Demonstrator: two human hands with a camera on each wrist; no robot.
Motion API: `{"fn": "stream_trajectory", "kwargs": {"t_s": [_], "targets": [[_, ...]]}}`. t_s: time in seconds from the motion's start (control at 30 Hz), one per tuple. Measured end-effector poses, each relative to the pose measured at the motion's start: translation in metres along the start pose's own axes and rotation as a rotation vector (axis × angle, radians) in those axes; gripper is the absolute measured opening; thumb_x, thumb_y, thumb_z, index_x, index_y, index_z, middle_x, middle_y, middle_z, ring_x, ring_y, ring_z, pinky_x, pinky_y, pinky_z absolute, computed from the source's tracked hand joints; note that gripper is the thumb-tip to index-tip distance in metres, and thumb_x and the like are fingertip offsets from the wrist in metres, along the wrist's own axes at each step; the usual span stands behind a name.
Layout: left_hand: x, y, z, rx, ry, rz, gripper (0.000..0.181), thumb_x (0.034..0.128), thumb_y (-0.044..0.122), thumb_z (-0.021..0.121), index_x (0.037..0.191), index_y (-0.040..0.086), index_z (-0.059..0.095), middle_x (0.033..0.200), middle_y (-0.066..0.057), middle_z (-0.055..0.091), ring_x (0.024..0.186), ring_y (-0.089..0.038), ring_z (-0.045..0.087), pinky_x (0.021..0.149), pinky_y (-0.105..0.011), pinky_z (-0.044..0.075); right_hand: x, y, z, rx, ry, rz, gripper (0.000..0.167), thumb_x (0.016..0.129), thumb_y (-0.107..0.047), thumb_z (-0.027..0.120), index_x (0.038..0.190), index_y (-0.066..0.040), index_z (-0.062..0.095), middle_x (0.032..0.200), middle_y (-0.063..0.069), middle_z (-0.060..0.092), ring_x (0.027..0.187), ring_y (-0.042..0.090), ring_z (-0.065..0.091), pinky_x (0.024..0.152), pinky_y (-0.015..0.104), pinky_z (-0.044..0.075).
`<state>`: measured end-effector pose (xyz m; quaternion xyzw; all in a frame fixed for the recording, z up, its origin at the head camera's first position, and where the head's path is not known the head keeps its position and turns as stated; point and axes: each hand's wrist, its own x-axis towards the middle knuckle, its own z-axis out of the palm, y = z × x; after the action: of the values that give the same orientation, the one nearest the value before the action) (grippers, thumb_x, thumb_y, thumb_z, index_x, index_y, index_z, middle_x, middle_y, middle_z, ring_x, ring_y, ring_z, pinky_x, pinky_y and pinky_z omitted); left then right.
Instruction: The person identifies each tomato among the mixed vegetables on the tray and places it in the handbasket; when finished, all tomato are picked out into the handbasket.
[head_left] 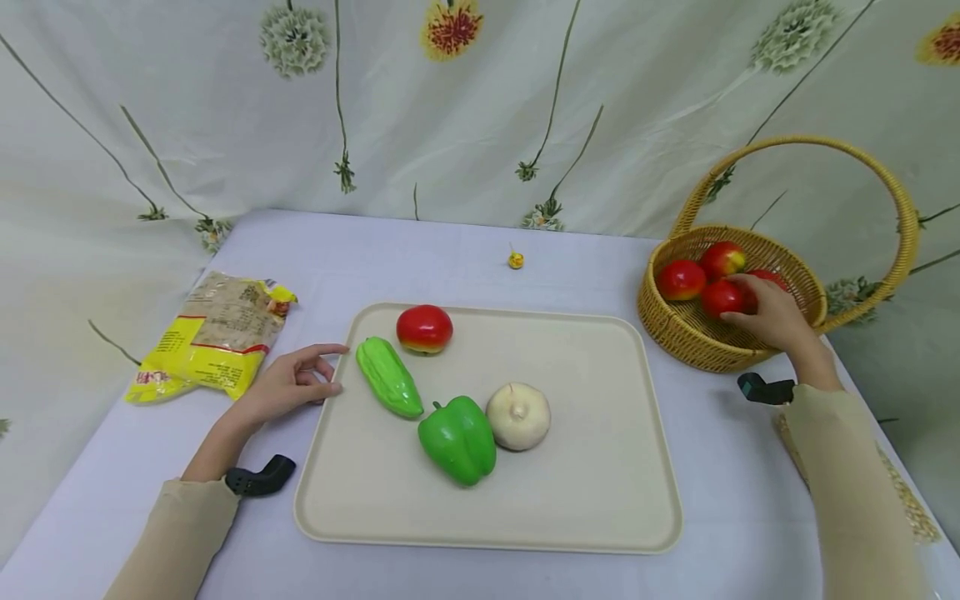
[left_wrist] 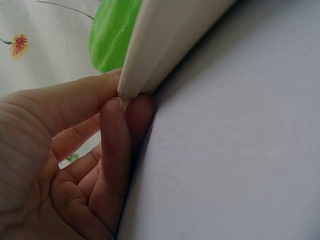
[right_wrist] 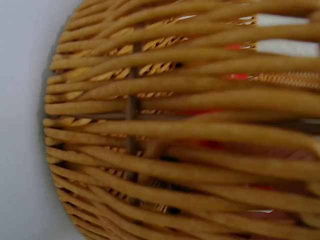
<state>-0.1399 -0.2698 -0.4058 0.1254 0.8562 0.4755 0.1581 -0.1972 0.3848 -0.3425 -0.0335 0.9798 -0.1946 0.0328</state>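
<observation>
The left hand (head_left: 292, 385) pinches the left rim of a beige tray (head_left: 585, 508); in the left wrist view its thumb and fingers (left_wrist: 115, 145) meet at the tray's edge (left_wrist: 150, 50). On the tray lie a red tomato-like piece (head_left: 424, 328), a long green vegetable (head_left: 389, 377), a green bell pepper (head_left: 458, 441) and a white bulb (head_left: 518, 416). Inside the wicker basket (head_left: 690, 342), the right hand (head_left: 776, 317) has its fingers on a red fruit (head_left: 722, 297) among several others (head_left: 681, 280). Basket weave (right_wrist: 150, 130) hides most of that hand in the right wrist view.
Yellow-printed bags (head_left: 225, 333) lie at the left edge of the table. A tiny yellow item (head_left: 516, 260) sits behind the tray. The basket's tall handle (head_left: 817, 143) arches over the right side. Something straw-coloured (head_left: 911, 500) lies partly under the right sleeve.
</observation>
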Motion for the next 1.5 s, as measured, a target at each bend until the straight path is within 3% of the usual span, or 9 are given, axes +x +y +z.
{"fn": "stream_trajectory", "kwargs": {"t_s": [0.43, 0.9, 1.1, 1.5], "targets": [[0.0, 0.001, 0.001, 0.0, -0.002, 0.002, 0.057, 0.0859, 0.016, 0.067, 0.136, 0.005, 0.043, 0.088, 0.002, 0.055, 0.058, -0.006, 0.053, 0.062, -0.02, 0.046, 0.009, 0.004, 0.003, -0.013, -0.004, 0.053, 0.064, 0.089, -0.013, 0.06, 0.142, 0.003, 0.027, 0.139, 0.038, 0.03, 0.125, 0.056, 0.027, 0.1, 0.07, 0.023], [0.0, 0.001, 0.0, -0.005, -0.003, -0.003, 0.056, 0.0863, 0.017, 0.067, 0.136, 0.006, 0.043, 0.089, 0.001, 0.056, 0.058, -0.007, 0.053, 0.062, -0.02, 0.046, -0.003, -0.01, -0.005, -0.044, 0.026, 0.058, 0.07, 0.089, -0.018, 0.061, 0.145, 0.001, 0.023, 0.14, 0.037, 0.03, 0.125, 0.056, 0.027, 0.099, 0.071, 0.022], [0.0, 0.001, 0.0, -0.016, -0.004, 0.001, 0.056, 0.0862, 0.016, 0.067, 0.136, 0.004, 0.043, 0.087, 0.003, 0.055, 0.058, -0.005, 0.052, 0.062, -0.02, 0.047, -0.008, -0.019, -0.005, -0.051, 0.084, 0.046, 0.067, 0.09, -0.017, 0.059, 0.146, -0.002, 0.024, 0.139, 0.036, 0.031, 0.123, 0.056, 0.029, 0.098, 0.07, 0.023], [0.0, -0.002, 0.0, -0.024, -0.003, 0.006, 0.056, 0.0864, 0.016, 0.067, 0.136, 0.004, 0.043, 0.087, 0.004, 0.056, 0.059, -0.006, 0.053, 0.062, -0.02, 0.047, -0.018, -0.054, 0.009, 0.033, 0.349, -0.105, 0.05, 0.088, -0.005, 0.059, 0.135, 0.001, 0.042, 0.133, 0.03, 0.045, 0.117, 0.047, 0.042, 0.095, 0.063, 0.035]]}}
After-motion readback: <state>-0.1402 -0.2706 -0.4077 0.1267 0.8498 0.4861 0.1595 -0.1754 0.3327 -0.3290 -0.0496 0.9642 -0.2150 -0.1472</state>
